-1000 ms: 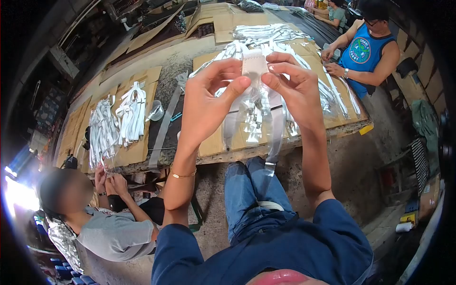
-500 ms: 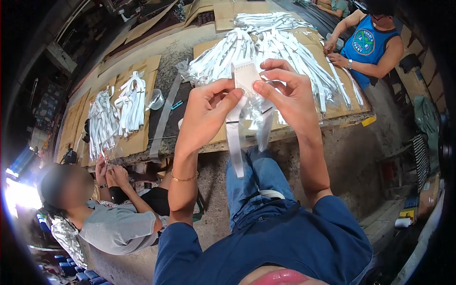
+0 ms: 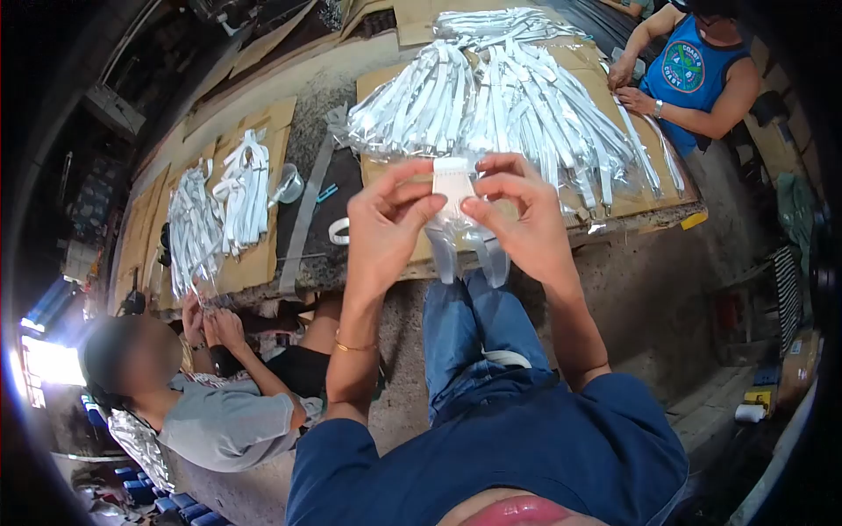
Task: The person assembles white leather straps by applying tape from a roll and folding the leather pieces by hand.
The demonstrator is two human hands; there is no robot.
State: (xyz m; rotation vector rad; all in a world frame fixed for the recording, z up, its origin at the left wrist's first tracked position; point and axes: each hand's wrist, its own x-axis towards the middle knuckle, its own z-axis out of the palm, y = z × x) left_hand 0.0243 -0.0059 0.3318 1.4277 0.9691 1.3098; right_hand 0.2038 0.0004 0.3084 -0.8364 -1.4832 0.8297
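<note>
We pinch a white card (image 3: 453, 182) in its clear bag (image 3: 465, 237) between left hand (image 3: 386, 223) and right hand (image 3: 517, 215) | held above the table (image 3: 333, 263) edge | bagged strips (image 3: 500, 96) lie beyond.

Your fingers (image 3: 412, 209) cover both side edges of the white strap piece (image 3: 453, 184) you hold, and the clear wrapper (image 3: 469, 241) below it glares too much to show how the two ends inside lie. Your own chest is cut off by the bottom edge. The person in the blue vest (image 3: 697, 74) is cropped at the top — only arms and torso show. The bundles on the table (image 3: 640, 203) overlap so thickly that single straps (image 3: 517, 96) cannot be told apart — likewise the smaller heap (image 3: 215, 215) farther left.
</note>
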